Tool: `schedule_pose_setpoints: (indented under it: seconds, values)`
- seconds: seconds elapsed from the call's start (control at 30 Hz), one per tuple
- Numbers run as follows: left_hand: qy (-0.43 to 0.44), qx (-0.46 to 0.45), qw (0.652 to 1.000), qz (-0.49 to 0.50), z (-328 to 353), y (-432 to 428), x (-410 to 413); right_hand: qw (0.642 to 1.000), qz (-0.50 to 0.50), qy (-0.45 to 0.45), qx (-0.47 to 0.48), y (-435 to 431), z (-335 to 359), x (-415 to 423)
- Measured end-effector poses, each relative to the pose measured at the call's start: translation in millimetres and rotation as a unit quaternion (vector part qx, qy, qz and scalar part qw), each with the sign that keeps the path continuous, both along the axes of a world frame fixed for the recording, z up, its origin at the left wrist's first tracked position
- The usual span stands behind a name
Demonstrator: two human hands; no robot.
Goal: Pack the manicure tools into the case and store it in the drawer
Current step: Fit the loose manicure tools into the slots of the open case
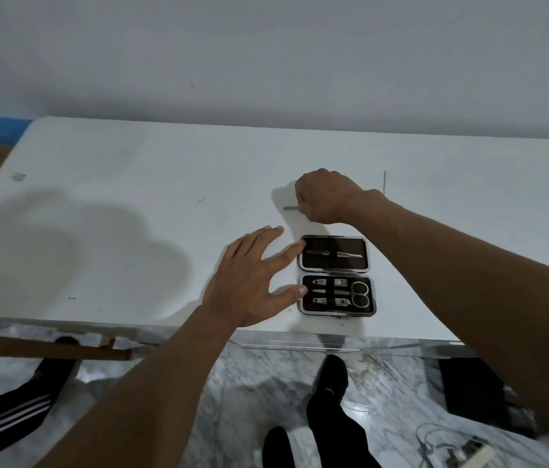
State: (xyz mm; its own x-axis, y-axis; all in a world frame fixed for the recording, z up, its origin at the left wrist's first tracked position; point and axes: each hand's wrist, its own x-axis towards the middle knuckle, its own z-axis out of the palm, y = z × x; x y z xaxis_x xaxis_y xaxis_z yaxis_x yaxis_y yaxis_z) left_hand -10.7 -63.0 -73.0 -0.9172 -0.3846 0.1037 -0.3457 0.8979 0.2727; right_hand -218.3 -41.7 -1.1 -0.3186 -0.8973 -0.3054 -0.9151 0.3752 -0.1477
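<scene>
A small black manicure case (336, 274) lies open near the front edge of the white table (131, 204). Its lower half holds clippers and scissors (359, 293); its upper half holds tweezers (334, 254). My left hand (253, 282) is spread flat, with index and thumb tips touching the case's left side. Just beyond the case, my right hand (325, 197) is closed on a thin metal tool (290, 208) whose tip sticks out to the left. Another thin metal tool (385, 182) lies on the table to the right of that hand.
A wall runs behind the table. Below the front edge a glassy drawer front (300, 346) shows above a marble floor. My feet, another person's striped trouser leg (6, 413), a wooden bar (47, 347) and a dark box (479, 393) are down there.
</scene>
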Motion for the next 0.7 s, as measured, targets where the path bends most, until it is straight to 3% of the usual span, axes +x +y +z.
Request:
schedule_pose_setpoints:
  seconds: [0.17,0.4,0.7]
  values:
    - [-0.001,-0.006,1.0,0.002,-2,-1,0,0.999,0.0,0.027,-0.029,11,5,8]
    - [0.001,-0.019,1.0,-0.001,-2,-1,0,0.97,-0.112,-0.128,-0.172,53,22,4]
    - [-0.003,-0.021,1.0,0.0,-3,-1,1,0.948,-0.19,-0.209,-0.143,135,13,-1]
